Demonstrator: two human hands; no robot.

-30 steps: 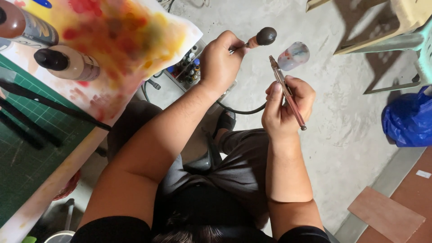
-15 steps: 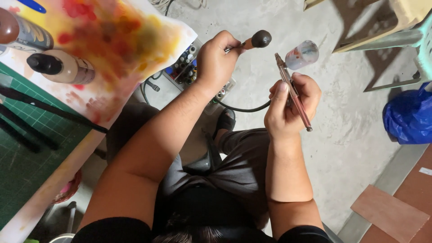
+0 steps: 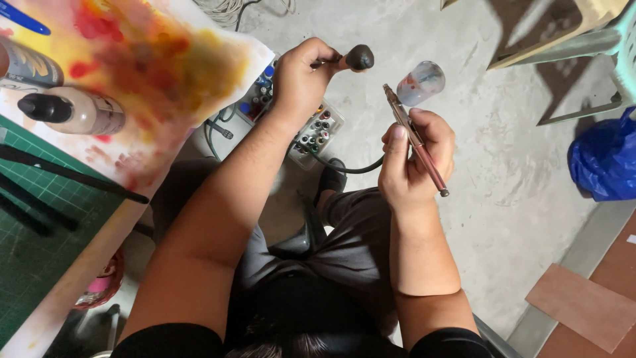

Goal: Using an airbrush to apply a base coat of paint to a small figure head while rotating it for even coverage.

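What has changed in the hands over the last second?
The right hand has tilted the airbrush a little more upright, so its tip now points nearer the cup. The left hand has hardly moved. Both grips are unchanged: the left hand still holds the dark-knobbed tool, the right the airbrush. The stained paper and bottle on the table lie as before.

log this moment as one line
left hand: grips small dark-tipped tool | right hand: holds airbrush with cup, hose attached | paint-stained paper on table at left
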